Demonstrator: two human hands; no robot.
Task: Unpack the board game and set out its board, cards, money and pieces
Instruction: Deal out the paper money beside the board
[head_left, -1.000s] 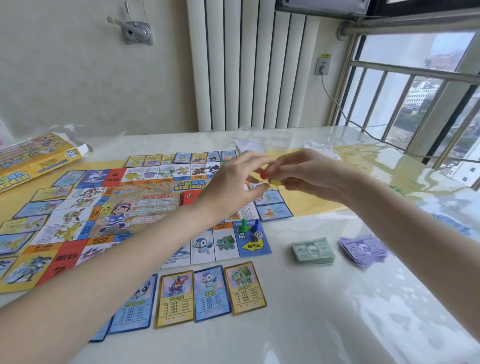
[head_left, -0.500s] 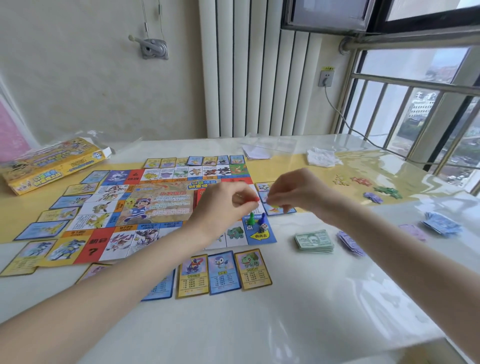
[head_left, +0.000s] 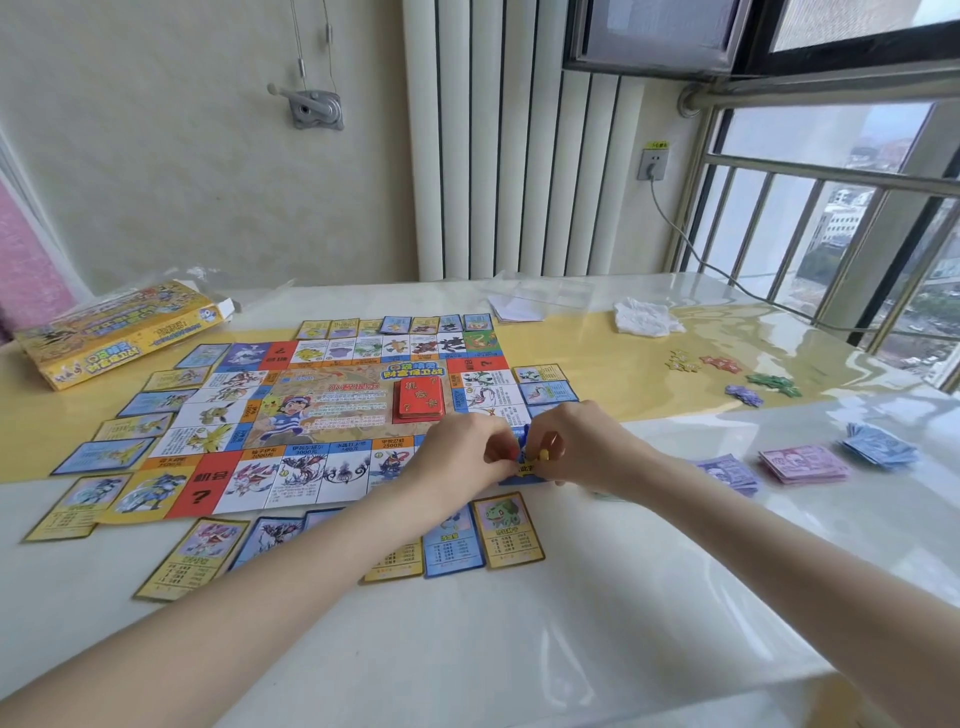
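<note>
The game board (head_left: 332, 410) lies flat on the table, with a red card deck (head_left: 420, 397) at its middle. Property cards (head_left: 508, 530) ring the board. Both hands meet low over the board's near right corner. My left hand (head_left: 462, 452) pinches a small red piece (head_left: 511, 454). My right hand (head_left: 587, 441) pinches a small yellow piece (head_left: 544, 455). A blue pawn (head_left: 525, 434) stands between the fingertips. Right of the board lie money stacks: purple (head_left: 727, 470), pink (head_left: 802, 464) and blue (head_left: 878, 446).
The yellow game box (head_left: 114, 332) lies open at the back left. Small piles of yellow (head_left: 683, 361), red (head_left: 719, 364), green (head_left: 771, 384) and purple (head_left: 745, 395) tokens sit at the right. A white tissue (head_left: 647, 317) and folded paper (head_left: 514, 306) lie at the back.
Both hands came down from above the board to its near right corner, still pinching the small pieces. The view tilted up and now shows more of the table's right side.
</note>
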